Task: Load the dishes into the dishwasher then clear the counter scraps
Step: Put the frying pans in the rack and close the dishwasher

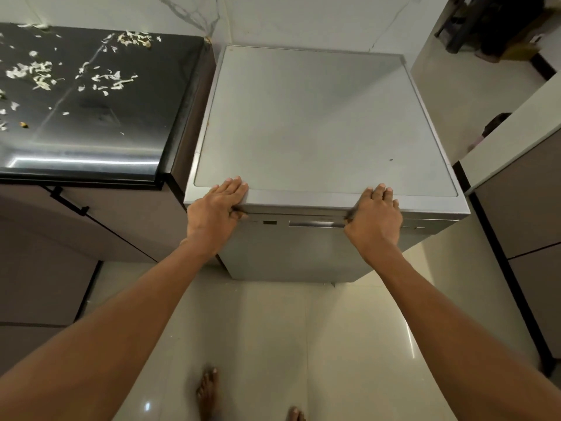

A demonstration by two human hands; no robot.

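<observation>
A grey freestanding dishwasher [321, 123] stands in front of me, its door closed and its flat top bare. My left hand [216, 208] lies on the top's front left edge, fingers straight on the surface and thumb tucked under the lip. My right hand [375, 214] lies on the front right edge the same way, beside the recessed door handle [315, 223]. Pale vegetable scraps [45, 74] are strewn over the black counter [100, 138] to the left. No dishes are in view.
Brown cabinets [106, 220] run under the counter. A grey cabinet [522, 208] with a pale top stands to the right. The tiled floor [273, 344] is glossy, and my bare feet [209, 393] show at the bottom.
</observation>
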